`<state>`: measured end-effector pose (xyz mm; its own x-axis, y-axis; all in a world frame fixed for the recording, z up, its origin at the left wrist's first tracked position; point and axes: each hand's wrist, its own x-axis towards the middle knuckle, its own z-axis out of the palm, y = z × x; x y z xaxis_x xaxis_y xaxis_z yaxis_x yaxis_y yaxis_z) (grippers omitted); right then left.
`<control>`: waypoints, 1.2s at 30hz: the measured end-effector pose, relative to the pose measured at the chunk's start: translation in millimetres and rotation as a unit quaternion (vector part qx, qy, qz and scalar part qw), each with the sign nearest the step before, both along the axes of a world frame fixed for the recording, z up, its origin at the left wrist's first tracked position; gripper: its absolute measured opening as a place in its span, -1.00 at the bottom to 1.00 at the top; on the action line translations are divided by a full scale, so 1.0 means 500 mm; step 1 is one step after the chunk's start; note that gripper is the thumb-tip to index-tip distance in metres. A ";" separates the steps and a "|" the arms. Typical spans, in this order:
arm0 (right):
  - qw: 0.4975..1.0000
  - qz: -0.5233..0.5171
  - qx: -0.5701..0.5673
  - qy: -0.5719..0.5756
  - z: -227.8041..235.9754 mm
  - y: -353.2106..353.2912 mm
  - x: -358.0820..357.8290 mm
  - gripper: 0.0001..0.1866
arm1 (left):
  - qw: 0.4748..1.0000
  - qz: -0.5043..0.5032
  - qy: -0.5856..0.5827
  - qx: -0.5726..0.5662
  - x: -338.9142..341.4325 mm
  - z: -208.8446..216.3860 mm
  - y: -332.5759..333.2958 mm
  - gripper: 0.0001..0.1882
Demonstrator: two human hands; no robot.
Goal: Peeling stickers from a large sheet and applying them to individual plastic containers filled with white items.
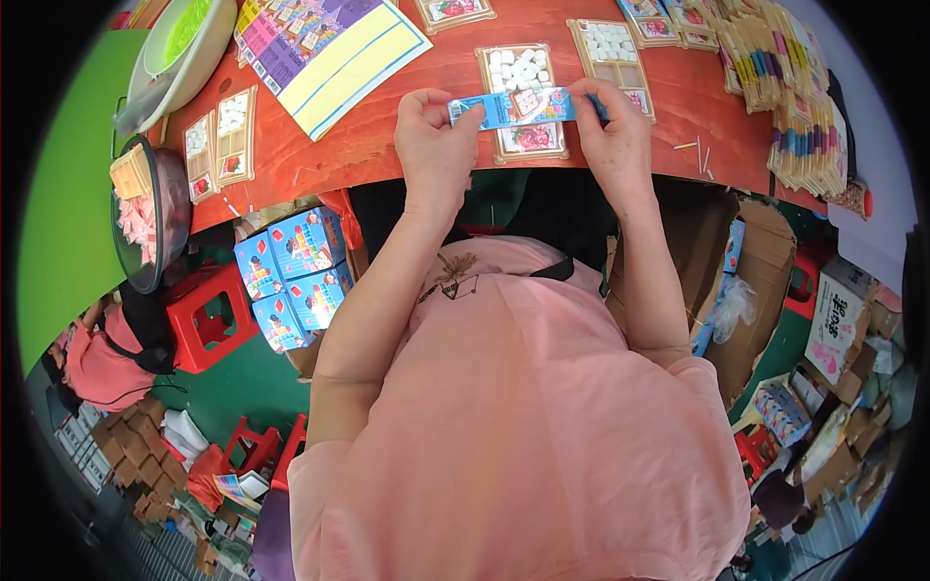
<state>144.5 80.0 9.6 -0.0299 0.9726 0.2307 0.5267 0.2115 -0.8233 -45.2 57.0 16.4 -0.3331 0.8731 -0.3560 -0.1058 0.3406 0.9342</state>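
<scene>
Blue printed card strip, in the head view, stretches level from the bare left hand, whose fingers pinch one end, to the bare right hand, pinching the other. It crosses over a tan rectangular compartment tray holding small white blocks on the reddish wooden surface.

Counted two hands, one left hand and one right hand, to one blue printed strip. Red table carried four trays with white pieces in them, one white basin and one dark bowl. Lower left showed four blue boxes and apparently three red stools, the last two partly hidden.
</scene>
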 end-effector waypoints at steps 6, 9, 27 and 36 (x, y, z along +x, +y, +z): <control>0.994 0.017 0.063 -0.083 -0.012 0.001 0.002 -0.87 | 0.997 -0.011 0.049 0.050 -0.006 -0.029 0.001 -0.73; 0.993 0.015 0.039 -0.106 -0.006 -0.008 -0.003 -0.84 | 0.997 -0.010 0.039 0.062 -0.006 -0.034 -0.003 -0.74; 0.954 0.100 0.086 -0.268 -0.014 -0.117 -0.061 -0.60 | 0.988 0.039 0.140 0.048 -0.054 0.009 -0.187 -0.68; 0.952 0.111 0.094 -0.270 -0.018 -0.126 -0.076 -0.59 | 0.931 -0.014 -0.320 -0.175 -0.051 0.008 -0.163 -0.60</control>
